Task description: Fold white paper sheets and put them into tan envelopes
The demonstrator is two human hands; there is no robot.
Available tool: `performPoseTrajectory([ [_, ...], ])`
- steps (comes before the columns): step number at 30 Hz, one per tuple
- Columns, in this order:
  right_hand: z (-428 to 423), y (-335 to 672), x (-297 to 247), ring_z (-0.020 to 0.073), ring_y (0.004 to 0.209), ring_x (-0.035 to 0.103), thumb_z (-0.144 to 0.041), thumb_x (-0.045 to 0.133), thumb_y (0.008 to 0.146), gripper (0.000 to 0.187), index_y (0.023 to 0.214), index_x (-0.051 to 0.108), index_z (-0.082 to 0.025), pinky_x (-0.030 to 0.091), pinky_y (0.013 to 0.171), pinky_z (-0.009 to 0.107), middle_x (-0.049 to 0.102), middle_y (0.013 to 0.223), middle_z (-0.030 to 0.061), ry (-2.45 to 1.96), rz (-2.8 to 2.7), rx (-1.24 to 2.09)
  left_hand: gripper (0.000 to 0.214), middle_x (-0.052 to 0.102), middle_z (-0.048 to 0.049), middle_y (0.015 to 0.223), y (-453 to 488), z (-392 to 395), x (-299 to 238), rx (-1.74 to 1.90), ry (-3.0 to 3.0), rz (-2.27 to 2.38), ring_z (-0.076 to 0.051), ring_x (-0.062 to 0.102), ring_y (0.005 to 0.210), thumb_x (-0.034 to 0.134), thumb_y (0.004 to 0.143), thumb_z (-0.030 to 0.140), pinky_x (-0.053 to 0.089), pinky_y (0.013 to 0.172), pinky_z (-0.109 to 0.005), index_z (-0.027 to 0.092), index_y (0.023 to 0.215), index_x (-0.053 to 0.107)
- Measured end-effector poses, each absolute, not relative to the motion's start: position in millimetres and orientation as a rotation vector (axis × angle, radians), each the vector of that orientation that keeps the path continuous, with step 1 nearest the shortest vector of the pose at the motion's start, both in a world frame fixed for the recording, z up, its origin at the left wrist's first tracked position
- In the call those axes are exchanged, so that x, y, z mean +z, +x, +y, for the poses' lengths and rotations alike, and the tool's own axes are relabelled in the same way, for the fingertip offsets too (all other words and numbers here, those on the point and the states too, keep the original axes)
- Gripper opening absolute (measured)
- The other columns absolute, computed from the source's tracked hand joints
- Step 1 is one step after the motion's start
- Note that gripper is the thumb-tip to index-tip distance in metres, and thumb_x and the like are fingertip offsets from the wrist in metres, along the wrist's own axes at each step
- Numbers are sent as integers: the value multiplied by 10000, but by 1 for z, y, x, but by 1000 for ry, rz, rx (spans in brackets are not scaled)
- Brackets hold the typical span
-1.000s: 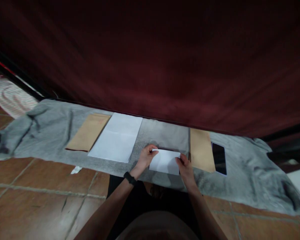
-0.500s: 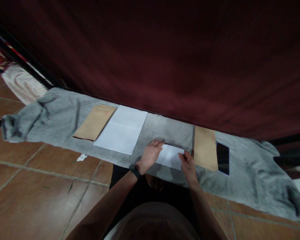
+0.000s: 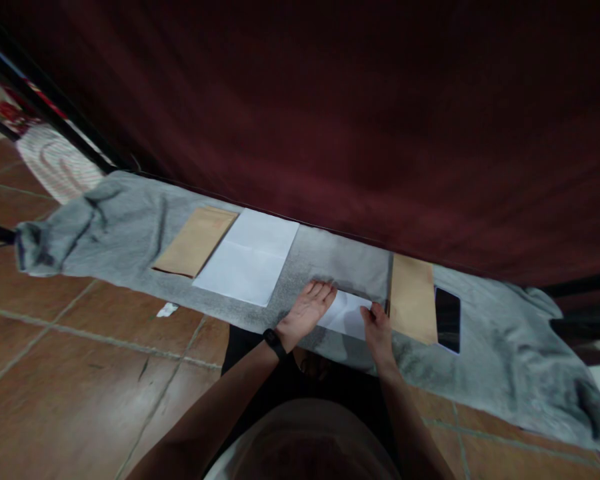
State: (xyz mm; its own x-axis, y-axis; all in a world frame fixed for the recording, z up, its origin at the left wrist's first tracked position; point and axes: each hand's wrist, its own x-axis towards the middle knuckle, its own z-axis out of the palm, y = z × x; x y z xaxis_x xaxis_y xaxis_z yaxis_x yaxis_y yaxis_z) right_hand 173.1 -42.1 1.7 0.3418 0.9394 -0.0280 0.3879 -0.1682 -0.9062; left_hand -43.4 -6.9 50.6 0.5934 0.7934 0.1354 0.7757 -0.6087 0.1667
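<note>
- We see the small white paper (image 3: 347,315) lying on the grey cloth (image 3: 340,250), before the person's lap; we take this paper as the centre of our clock.
- At nine o'clock we find the left hand (image 3: 313,309), laid flat over the paper's near-left end, its fingers side by side and stretched out rather than curled in a grip.
- At three o'clock we see the right hand (image 3: 379,328), thumb on the paper's right end and fingers bent at its corner; we cannot tell whether they clamp the edge.
- Just beyond that hand, also toward three, we note a brown envelope (image 3: 413,300), with a dark-screened phone (image 3: 449,321) right beside it.
- Toward ten o'clock we see a large creased white sheet (image 3: 250,257), and farther out a second brown envelope (image 3: 197,242) next to it.
- At twelve we face a dark red hanging (image 3: 330,133).
- At nine, on the tiled floor (image 3: 80,360), we spot a white scrap (image 3: 167,310).
</note>
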Motion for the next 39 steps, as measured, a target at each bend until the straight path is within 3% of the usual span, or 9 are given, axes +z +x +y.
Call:
performPoseTrajectory([
  [4, -41, 173, 4, 204, 710, 542, -528, 577, 812, 290, 768, 573, -241, 447, 702, 330, 598, 695, -4, -1727, -1189, 797, 553, 495, -117, 1535, -44, -12, 39, 487, 2588, 1376, -252, 474, 1412, 382, 966, 83, 367, 1174, -466, 243, 1492, 442],
  [9, -39, 172, 5, 199, 682, 554, -544, 572, 798, 306, 789, 595, -239, 455, 661, 316, 616, 705, -3, -1713, -1153, 831, 616, 394, -149, 1598, -43, -21, 27, 891, 2065, 1528, -253, 430, 1445, 513, 987, 252, 434, 1139, -413, 203, 1563, 300],
  [11, -37, 171, 4, 192, 672, 556, -549, 572, 791, 312, 788, 600, -238, 459, 648, 310, 620, 711, -6, -1709, -1131, 835, 637, 521, -147, 1480, -44, -21, 23, 1031, 1757, 1562, -245, 554, 1323, 568, 949, 241, 506, 1052, -392, 198, 1541, 335],
  [13, -34, 170, 4, 183, 652, 547, -552, 577, 779, 314, 765, 592, -238, 458, 634, 303, 609, 698, -14, -1710, -1110, 830, 615, 675, -96, 1210, -45, -19, 19, 1053, 1521, 1542, -216, 679, 1068, 609, 907, 222, 566, 908, -361, 191, 1489, 413],
  [15, -30, 169, 5, 176, 639, 541, -557, 579, 770, 320, 748, 583, -238, 460, 628, 299, 600, 685, -19, -1706, -1094, 829, 563, 696, -20, 942, -47, -16, 18, 1006, 1391, 1498, -179, 685, 841, 626, 875, 205, 572, 785, -327, 185, 1423, 496],
  [18, -26, 167, 8, 183, 675, 570, -563, 579, 765, 331, 782, 607, -234, 481, 655, 302, 623, 716, -11, -1688, -1094, 855, 521, 639, 34, 780, -49, -11, 18, 983, 1282, 1472, -150, 633, 712, 634, 829, 161, 543, 700, -289, 180, 1345, 564],
  [26, -31, 167, 18, 208, 767, 646, -518, 624, 762, 336, 916, 709, -232, 523, 696, 313, 707, 824, 14, -1597, -1182, 1025, 509, 557, 44, 764, -47, -7, 18, 1078, 1196, 1484, -128, 582, 697, 596, 841, 142, 507, 644, -251, 171, 1346, 540],
  [33, -32, 169, 13, 225, 780, 676, -447, 589, 760, 303, 912, 708, -213, 530, 700, 327, 742, 867, 46, -1632, -1141, 981, 594, 637, 5, 825, -45, -19, 20, 1068, 1292, 1512, -184, 645, 755, 636, 876, 265, 535, 697, -313, 176, 1442, 482],
  [39, -31, 166, 9, 231, 775, 677, -426, 584, 768, 261, 884, 699, -223, 537, 697, 334, 743, 837, 47, -1641, -1156, 940, 602, 642, 17, 777, -51, -27, 25, 967, 1410, 1545, -176, 642, 716, 585, 850, 131, 544, 751, -332, 166, 1444, 497],
])
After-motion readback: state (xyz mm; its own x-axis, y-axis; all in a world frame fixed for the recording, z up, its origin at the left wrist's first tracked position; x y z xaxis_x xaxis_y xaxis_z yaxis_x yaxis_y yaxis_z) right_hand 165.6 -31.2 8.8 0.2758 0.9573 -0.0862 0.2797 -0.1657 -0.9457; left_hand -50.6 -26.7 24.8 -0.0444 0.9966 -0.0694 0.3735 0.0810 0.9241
